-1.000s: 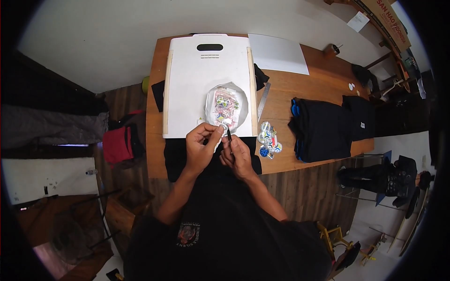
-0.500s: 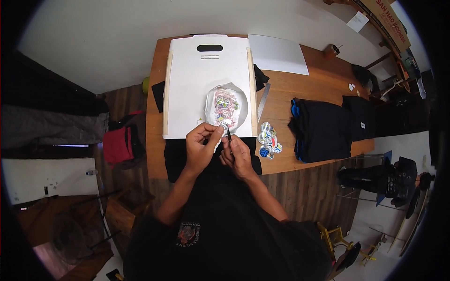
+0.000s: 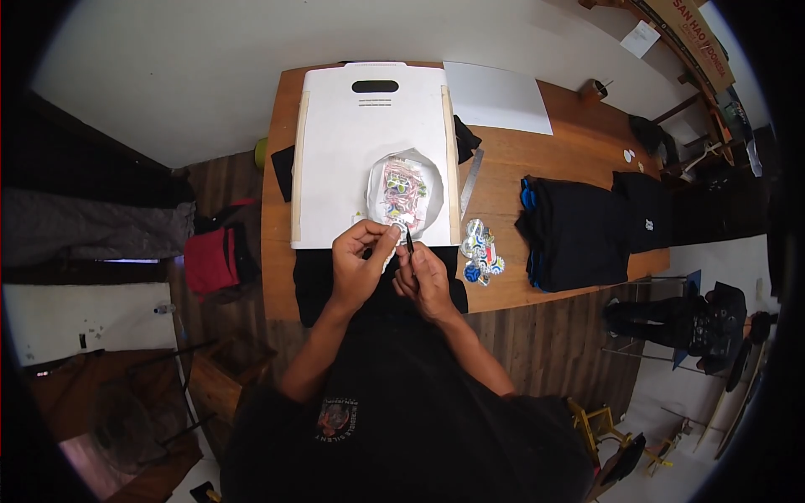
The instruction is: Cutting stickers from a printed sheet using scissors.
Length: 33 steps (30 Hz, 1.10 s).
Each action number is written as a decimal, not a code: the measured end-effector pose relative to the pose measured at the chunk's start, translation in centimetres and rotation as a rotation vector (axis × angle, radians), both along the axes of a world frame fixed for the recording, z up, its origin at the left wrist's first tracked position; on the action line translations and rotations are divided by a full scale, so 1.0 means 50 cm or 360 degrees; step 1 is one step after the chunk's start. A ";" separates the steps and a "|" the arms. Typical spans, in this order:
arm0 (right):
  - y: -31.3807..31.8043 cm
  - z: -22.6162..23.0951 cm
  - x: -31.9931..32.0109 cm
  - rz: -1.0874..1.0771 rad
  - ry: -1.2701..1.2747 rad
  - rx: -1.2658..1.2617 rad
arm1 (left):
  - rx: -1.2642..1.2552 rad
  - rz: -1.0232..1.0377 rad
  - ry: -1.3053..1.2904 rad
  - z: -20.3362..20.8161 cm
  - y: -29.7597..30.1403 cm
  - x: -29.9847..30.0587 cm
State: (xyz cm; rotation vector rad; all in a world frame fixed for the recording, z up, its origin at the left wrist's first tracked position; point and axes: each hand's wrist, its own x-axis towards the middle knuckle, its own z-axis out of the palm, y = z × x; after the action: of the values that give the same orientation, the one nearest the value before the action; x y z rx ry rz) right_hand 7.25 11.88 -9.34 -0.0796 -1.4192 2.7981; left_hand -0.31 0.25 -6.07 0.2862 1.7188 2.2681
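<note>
My left hand pinches a small white-edged piece, perhaps a patch or sticker, between thumb and fingers. Close beside it, my right hand is closed round a slim black pointed tool, its tip against the piece; whether it is tweezers or a cutter is unclear. Both hands are over the near rim of a round white container, which holds thin pinkish-white scraps. That container rests on a large white board with a slot handle. Right of my hands lies a loose pile of blue, green and white patches.
Folded black garments are stacked on the right of the wooden table. A metal ruler lies beside the board, below a white sheet. Black cloth covers the near table edge. A brown cup stands far right.
</note>
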 end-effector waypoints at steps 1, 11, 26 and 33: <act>0.000 -0.001 -0.001 -0.0002 0.0017 0.0004 | 0.0016 -0.0013 -0.0011 0.003 0.000 0.000; 0.000 -0.001 0.006 -0.0014 -0.0012 0.0006 | -0.0015 -0.0033 -0.0003 0.007 -0.002 0.000; 0.012 -0.012 0.010 0.0027 0.0028 -0.0002 | -0.0036 -0.0166 0.0001 0.018 -0.011 -0.018; 0.020 -0.006 0.010 0.0071 0.0036 0.0024 | -0.0096 -0.0258 -0.0003 0.021 -0.017 -0.028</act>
State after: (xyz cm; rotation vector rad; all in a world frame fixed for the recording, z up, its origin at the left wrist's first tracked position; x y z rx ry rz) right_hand 7.75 12.90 -9.65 -0.0164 -1.4551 2.8135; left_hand -1.69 -0.58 -4.99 0.3950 1.6943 2.0973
